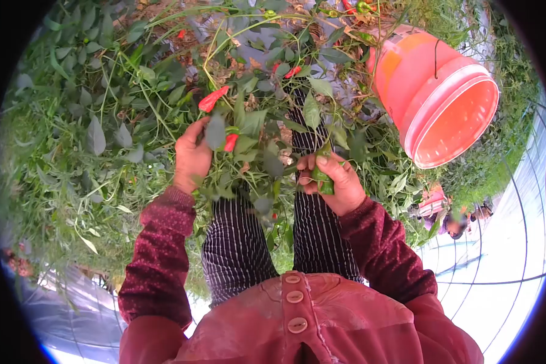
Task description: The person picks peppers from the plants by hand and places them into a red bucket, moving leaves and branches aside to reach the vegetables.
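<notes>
My right hand (340,185) is closed around a green pepper (326,177), with leaves and thin stems around it. On the other side, my left hand (192,156) reaches into the pepper plant (252,124). Its fingers are curled, and their tips are partly hidden by a dark leaf (215,131); what they hold does not show. Just above that hand hangs a red pepper (213,99). A second, smaller red pepper (230,142) sits to its right among leaves, below a bit of green stem.
A pink-red bucket (424,91) stands at the upper right, its open mouth visible. More red peppers (292,71) hang further in. Dense foliage (73,139) fills the left. Another person (454,225) is at the right, beside pale sheeting (491,261) crossed by dark lines.
</notes>
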### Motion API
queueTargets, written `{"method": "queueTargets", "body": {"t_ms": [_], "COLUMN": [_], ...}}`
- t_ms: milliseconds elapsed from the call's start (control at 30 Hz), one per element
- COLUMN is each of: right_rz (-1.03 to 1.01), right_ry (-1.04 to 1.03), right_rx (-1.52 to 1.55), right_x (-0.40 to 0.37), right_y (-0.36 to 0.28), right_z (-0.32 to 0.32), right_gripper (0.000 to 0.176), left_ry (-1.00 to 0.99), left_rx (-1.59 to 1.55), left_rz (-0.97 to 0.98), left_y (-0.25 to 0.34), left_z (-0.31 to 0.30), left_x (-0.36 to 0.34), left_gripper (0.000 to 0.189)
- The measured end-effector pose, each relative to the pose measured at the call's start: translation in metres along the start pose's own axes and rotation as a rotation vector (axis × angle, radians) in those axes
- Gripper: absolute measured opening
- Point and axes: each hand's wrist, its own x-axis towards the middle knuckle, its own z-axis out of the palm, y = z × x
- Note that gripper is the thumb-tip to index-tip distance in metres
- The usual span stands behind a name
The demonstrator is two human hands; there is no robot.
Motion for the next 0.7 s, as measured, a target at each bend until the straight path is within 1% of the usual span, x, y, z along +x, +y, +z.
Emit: {"method": "queueTargets", "body": {"t_ms": [67,100,133,200,233,267,333,367,400,467,500,533,600,667,700], "right_rz": [0.052,0.008,0.015,-0.117,-0.157,-0.158,0.347,0.263,0.263,0.304,0.321,0.319,0.33,0.345,0.277], "right_ry": [-0.007,-0.058,-0.052,-0.262,-0.306,-0.311,-0.134,-0.139,-0.137,-0.123,-0.119,-0.121,-0.157,-0.168,-0.167], "right_rx": [-0.161,-0.365,-0.36,-0.819,-0.986,-0.986,-0.724,-0.779,-0.779,-0.589,-0.518,-0.52,-0.418,-0.396,-0.444], "right_x": [-0.003,-0.003,-0.002,0.002,0.005,0.006,0.005,0.008,0.009,0.011,0.013,0.015,0.019,0.021,0.024], "right_y": [-0.009,-0.009,-0.006,0.002,0.003,0.001,-0.002,0.009,0.011,0.011,0.012,0.016,0.025,0.027,0.035], "right_z": [-0.003,-0.002,-0.002,-0.001,0.002,0.005,0.015,0.01,0.012,0.021,0.024,0.023,0.019,0.02,0.018], "right_gripper": [0.016,0.018,0.018,0.021,0.029,0.029,0.028,0.029,0.029,0.032,0.037,0.037,0.041,0.04,0.038], "left_ry": [0.008,0.01,0.009,-0.008,-0.027,-0.044,-0.018,-0.009,0.002,-0.012,-0.02,-0.018,-0.021,-0.016,-0.02], "left_rx": [-0.02,-0.041,-0.064,-0.069,-0.018,0.035,0.065,0.035,0.004,0.027,0.053,0.053,0.049,0.04,0.037], "left_rz": [0.03,0.047,0.063,0.091,0.09,0.09,0.105,0.108,0.113,0.095,0.08,0.083,0.084,0.055,0.065], "left_y": [0.001,-0.001,-0.004,-0.016,-0.011,-0.007,-0.006,-0.008,-0.009,-0.007,-0.006,-0.005,-0.003,0.0,-0.001], "left_z": [-0.001,-0.001,-0.001,-0.005,-0.005,-0.005,-0.003,-0.003,-0.003,-0.001,-0.001,-0.002,0.001,0.002,0.002], "left_x": [0.005,0.005,0.004,0.007,0.008,0.01,0.01,0.01,0.01,0.01,0.011,0.011,0.011,0.008,0.008], "left_gripper": [0.034,0.035,0.036,0.036,0.036,0.036,0.035,0.034,0.034,0.033,0.033,0.033,0.033,0.032,0.032]}}
